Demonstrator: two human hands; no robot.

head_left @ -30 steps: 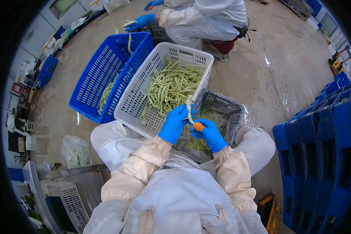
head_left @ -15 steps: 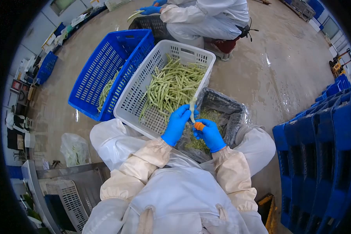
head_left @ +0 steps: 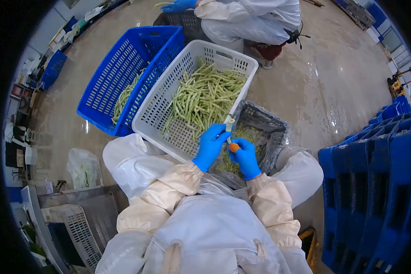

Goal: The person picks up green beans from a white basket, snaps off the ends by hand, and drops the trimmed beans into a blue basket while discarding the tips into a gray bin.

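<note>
Head view: left hand (head_left: 209, 145), gripping one pale green bean (head_left: 229, 124); right hand (head_left: 245, 158), fingers curled, orange piece (head_left: 234, 147) at front, grip cannot be told. Bean pile (head_left: 208, 93), inside white crate (head_left: 156, 99) beyond.

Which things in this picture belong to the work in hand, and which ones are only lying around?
Seemingly in use:
pale green pod, in the left hand
orange piece at the right hand
white crate of pods
plastic-lined bin with scraps
large blue crate, also holding pods

Seemingly just lying about:
stacked blue pallets
clear bag
far blue crate
</note>
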